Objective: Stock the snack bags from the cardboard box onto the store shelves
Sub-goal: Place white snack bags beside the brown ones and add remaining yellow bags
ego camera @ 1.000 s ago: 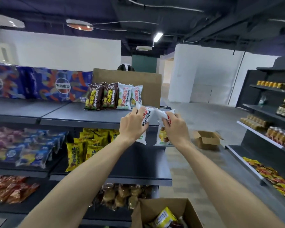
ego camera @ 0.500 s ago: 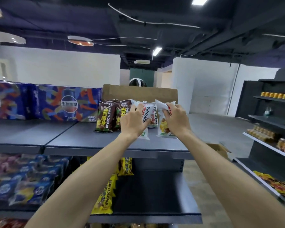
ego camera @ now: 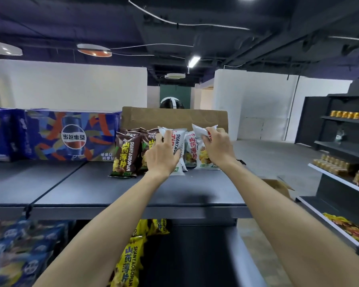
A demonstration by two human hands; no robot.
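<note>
Your left hand [ego camera: 161, 156] grips the upper part of a white snack bag [ego camera: 179, 151], fingers curled over its top edge. The bag stands upright with its bottom edge on the top shelf [ego camera: 133, 189]. Your right hand [ego camera: 219, 149] pinches the crimped top of a second white snack bag [ego camera: 201, 156], which also stands upright on the shelf just right of the first. The two bags sit close together between your hands; whether they touch cannot be determined.

Just left of your left hand, two brown snack bags [ego camera: 125, 155] stand in a row on the same shelf; the hand partly hides the one nearest it. Directly beyond both hands, a flat cardboard panel [ego camera: 174, 118] stands upright behind the row of bags. Far left of your left hand, blue printed drink cases [ego camera: 71, 135] occupy the back of the shelf.

Below your forearms, yellow snack bags [ego camera: 131, 259] hang or stand on the lower shelf level. Lower left of your left arm, blue packets [ego camera: 19, 251] fill the adjoining lower shelf; they are blurred. Below and right of your right hand, an open cardboard box [ego camera: 277, 186] rests on the floor, partly hidden by your right forearm. Far right of your right hand, a separate shelving unit [ego camera: 340, 146] carries jars and packets.
</note>
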